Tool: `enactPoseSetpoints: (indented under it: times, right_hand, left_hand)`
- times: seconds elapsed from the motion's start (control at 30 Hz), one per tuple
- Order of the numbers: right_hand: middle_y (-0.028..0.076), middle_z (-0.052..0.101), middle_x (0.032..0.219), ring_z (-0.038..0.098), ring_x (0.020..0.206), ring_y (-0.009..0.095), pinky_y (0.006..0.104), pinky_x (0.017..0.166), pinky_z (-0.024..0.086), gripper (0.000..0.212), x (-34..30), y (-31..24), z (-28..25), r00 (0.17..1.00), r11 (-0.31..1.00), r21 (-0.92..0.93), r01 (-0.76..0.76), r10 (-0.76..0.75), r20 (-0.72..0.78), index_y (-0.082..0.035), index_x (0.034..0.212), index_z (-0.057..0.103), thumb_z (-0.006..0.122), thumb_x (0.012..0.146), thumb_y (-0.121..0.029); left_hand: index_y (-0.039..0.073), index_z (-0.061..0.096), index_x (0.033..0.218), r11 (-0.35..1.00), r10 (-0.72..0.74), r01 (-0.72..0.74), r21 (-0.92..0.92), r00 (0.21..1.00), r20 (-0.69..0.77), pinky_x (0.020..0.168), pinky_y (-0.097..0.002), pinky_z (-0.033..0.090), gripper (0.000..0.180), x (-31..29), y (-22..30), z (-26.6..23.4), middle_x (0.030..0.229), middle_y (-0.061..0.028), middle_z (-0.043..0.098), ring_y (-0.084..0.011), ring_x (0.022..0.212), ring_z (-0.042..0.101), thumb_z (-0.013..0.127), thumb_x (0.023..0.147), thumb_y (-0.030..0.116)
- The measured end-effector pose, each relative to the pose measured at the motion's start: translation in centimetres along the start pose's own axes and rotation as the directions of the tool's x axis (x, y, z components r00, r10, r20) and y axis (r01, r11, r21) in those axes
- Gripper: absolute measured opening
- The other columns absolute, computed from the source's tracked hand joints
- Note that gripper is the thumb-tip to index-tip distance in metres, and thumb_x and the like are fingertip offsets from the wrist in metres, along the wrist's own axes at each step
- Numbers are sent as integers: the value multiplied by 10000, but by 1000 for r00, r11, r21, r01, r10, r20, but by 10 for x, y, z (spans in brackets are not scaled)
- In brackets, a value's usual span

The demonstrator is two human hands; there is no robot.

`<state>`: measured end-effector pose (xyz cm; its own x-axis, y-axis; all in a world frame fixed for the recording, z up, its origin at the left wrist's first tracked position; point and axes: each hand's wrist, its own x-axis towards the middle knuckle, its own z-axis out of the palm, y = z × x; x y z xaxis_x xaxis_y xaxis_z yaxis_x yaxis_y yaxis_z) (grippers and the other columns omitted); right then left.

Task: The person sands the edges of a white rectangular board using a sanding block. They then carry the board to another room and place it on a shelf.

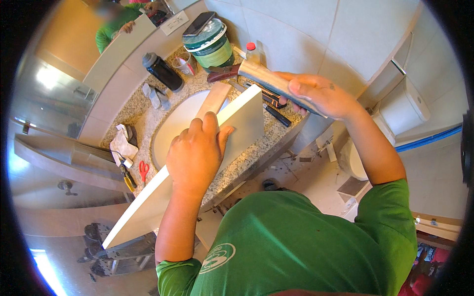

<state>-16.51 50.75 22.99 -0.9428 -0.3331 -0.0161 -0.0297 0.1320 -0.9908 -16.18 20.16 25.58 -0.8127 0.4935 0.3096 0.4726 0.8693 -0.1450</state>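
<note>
White board on edge, left hand clamped over it; tan block in right hand at its far end.
From the left: your white board [140, 204] starts with its lower-left end jutting past the counter [237, 160]; long axis climbs rightward, away from you, narrow edge up. Red scissors [143, 169] lie beside it, on its far side. Your left hand [195, 153] grips across the top edge, thumb on the near face. Behind is the basin [170, 118]. At the upper-right end, a black-handled tool [277, 115] crowds the counter. Your right hand, [321, 96] nearer that end, grasps the tan block [266, 76], held crosswise to the board; contact between them: cannot tell. Top edge below the left hand: uncovered.
</note>
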Motion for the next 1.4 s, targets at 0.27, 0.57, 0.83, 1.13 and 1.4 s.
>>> enactPoseSetpoints:
  times: [0.27,0.57,0.83,1.13,1.4]
  right_hand:
    - [7,677,904,576,700,73,248,611,514,537,71,-18,-2,995,985,-172,-6,24,101,-192,1511,543,511,1071,-496]
    - [55,731,1110,642,901,135,288,822,527,561,54,-35,-43,950,853,-472,222,-81,301,-163,1429,636,601,1010,-535]
    - [60,719,1058,634,860,152,304,788,521,585,134,-52,-3,876,804,-574,158,153,456,-167,1457,609,631,1000,-531]
    - [-16,539,794,515,617,78,234,531,442,663,102,-3,12,971,974,-221,-42,92,222,-187,1507,536,638,982,-578]
    - [62,656,1115,619,994,150,321,838,520,691,62,39,6,992,995,1,97,-97,-79,-155,1564,464,627,997,-517]
  left_hand:
    - [89,590,1073,1000,5,-5,14,1000,3,579,-441,532,405,-2,2,0,827,-108,635,-339,705,678,698,935,454]
    - [90,575,1071,1000,9,-9,-1,1000,-20,556,-457,524,408,-5,3,0,831,-113,632,-359,683,675,680,949,464]
    - [89,572,1099,1000,12,-13,10,1000,16,581,-456,532,398,-6,6,-2,835,-118,630,-361,720,682,677,957,445]
    - [78,575,1134,1000,-11,10,23,999,30,591,-459,535,423,-6,6,-2,852,-120,639,-363,722,683,684,953,444]
    - [85,579,1123,1000,16,-16,10,1000,-14,567,-463,528,412,0,2,1,844,-120,642,-374,684,674,685,953,445]
